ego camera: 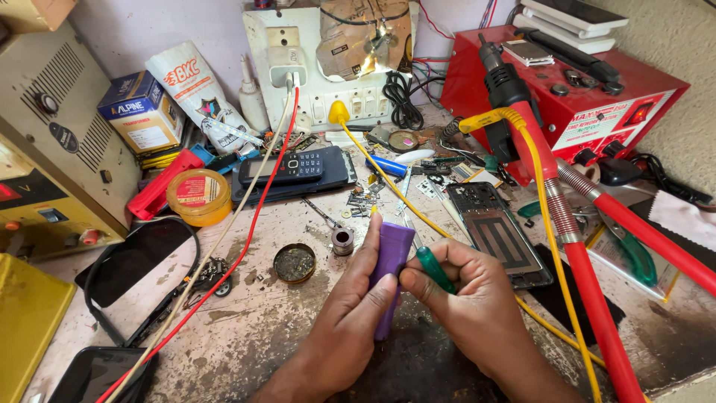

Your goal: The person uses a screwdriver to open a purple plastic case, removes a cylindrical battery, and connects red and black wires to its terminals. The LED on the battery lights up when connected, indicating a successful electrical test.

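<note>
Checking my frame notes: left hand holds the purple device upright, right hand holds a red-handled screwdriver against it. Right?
Not quite. In the head view the screwdriver in the right hand has a green handle, not red. The rest holds: the left hand grips the purple device upright, with the tool against it.
</note>
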